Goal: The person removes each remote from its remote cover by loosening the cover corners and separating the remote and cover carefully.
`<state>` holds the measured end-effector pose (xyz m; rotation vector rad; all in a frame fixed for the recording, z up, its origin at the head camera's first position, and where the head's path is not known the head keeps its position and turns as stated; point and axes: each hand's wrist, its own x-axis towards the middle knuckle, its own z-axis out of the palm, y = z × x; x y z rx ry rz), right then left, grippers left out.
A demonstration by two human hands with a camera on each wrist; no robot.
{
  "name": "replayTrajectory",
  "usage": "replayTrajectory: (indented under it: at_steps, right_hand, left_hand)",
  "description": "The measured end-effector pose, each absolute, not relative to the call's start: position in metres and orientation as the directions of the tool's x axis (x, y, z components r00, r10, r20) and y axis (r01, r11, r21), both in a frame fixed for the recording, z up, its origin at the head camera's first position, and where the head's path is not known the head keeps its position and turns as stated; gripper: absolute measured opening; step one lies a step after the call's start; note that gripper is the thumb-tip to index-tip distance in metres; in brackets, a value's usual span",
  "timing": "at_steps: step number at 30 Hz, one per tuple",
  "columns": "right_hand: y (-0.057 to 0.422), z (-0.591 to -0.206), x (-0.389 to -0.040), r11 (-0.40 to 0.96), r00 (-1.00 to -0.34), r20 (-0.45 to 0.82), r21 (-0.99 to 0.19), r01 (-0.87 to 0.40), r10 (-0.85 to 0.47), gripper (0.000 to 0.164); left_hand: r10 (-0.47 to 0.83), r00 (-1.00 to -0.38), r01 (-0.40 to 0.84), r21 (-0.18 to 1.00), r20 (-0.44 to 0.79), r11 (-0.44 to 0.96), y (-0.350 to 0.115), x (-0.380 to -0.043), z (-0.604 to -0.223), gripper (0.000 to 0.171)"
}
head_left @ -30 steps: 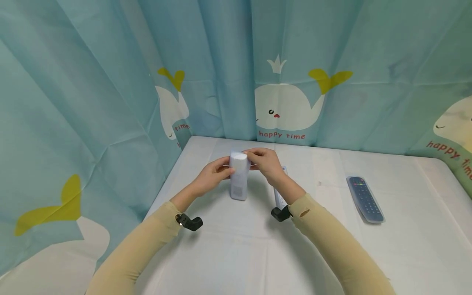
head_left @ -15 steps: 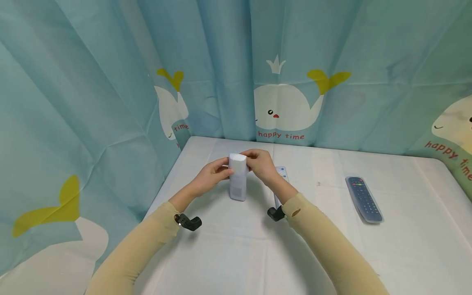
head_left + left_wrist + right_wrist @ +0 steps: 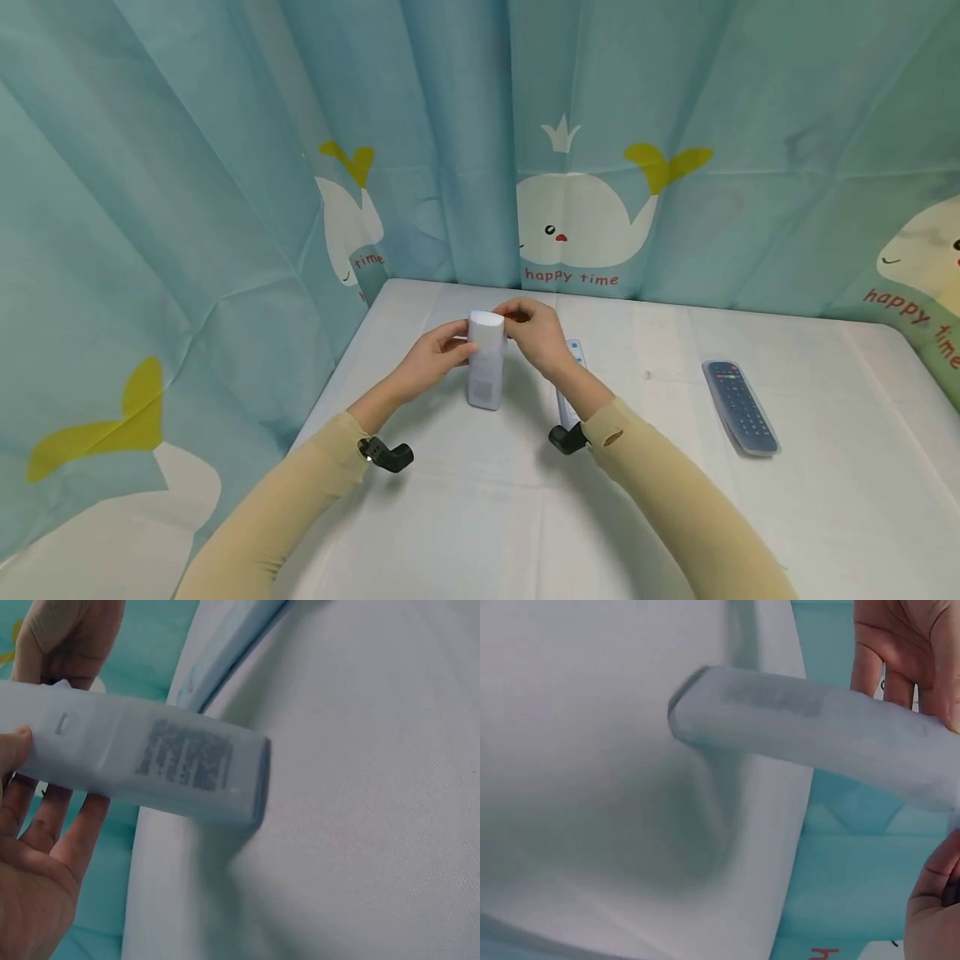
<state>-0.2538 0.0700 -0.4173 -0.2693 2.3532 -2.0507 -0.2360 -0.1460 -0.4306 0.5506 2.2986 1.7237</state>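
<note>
A pale remote control (image 3: 486, 358), with a translucent cover around it, stands nearly upright above the table with its back toward me. My left hand (image 3: 432, 360) holds its left side; in the left wrist view the thumb lies on the back and the fingers (image 3: 56, 825) are behind. At the upper right corner my right hand (image 3: 538, 335) pinches the edge of the cover. The right wrist view shows that hand (image 3: 937, 900) only partly, below the remote control's upper end (image 3: 900, 750). The button side is hidden in all views.
A second white remote control (image 3: 567, 408) lies under my right forearm, partly hidden. Farther right lies a dark remote control (image 3: 742, 408) in a clear sleeve. The white table (image 3: 480, 517) is bordered by a blue whale-print curtain (image 3: 450, 167) at the back and left.
The right hand has shifted slightly left and back along the remote control's top corner. A bluish film edge seen above the top earlier no longer shows. The left hand has hardly moved.
</note>
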Motion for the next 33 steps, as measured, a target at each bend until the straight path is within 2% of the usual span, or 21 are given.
replayTrajectory:
  at_steps: [5, 10, 15, 18, 21, 27, 33]
  right_hand:
    - [0.076, -0.414, -0.245, 0.164, -0.969, 0.147, -0.970, -0.181, -0.199, 0.025]
    - [0.078, -0.410, -0.239, 0.267, -0.943, 0.207, -0.923, -0.277, -0.261, 0.028]
    - [0.076, -0.408, -0.237, 0.298, -0.922, 0.259, -0.891, -0.343, -0.287, 0.032]
    - [0.075, -0.406, -0.236, 0.302, -0.916, 0.273, -0.883, -0.360, -0.295, 0.031]
    - [0.075, -0.405, -0.236, 0.319, -0.911, 0.279, -0.871, -0.374, -0.304, 0.029]
    - [0.076, -0.402, -0.237, 0.356, -0.907, 0.277, -0.852, -0.384, -0.318, 0.028]
    - [0.078, -0.402, -0.237, 0.356, -0.907, 0.266, -0.854, -0.379, -0.325, 0.028]
  left_hand:
    - [0.405, -0.913, 0.159, 0.958, 0.050, 0.240, -0.145, -0.233, -0.427, 0.051]
    - [0.411, -0.911, 0.161, 0.951, 0.040, 0.264, -0.146, -0.235, -0.426, 0.051]
    - [0.335, -0.942, 0.078, 0.966, -0.009, 0.247, -0.143, -0.237, -0.412, 0.049]
    - [0.238, -0.970, 0.011, 0.980, -0.037, 0.198, -0.139, -0.241, -0.402, 0.051]
    - [0.177, -0.981, -0.044, 0.985, -0.074, 0.167, -0.136, -0.245, -0.396, 0.045]
    - [0.171, -0.978, -0.089, 0.981, -0.118, 0.171, -0.134, -0.247, -0.389, 0.033]
    - [0.155, -0.977, -0.120, 0.980, -0.145, 0.158, -0.132, -0.251, -0.390, 0.031]
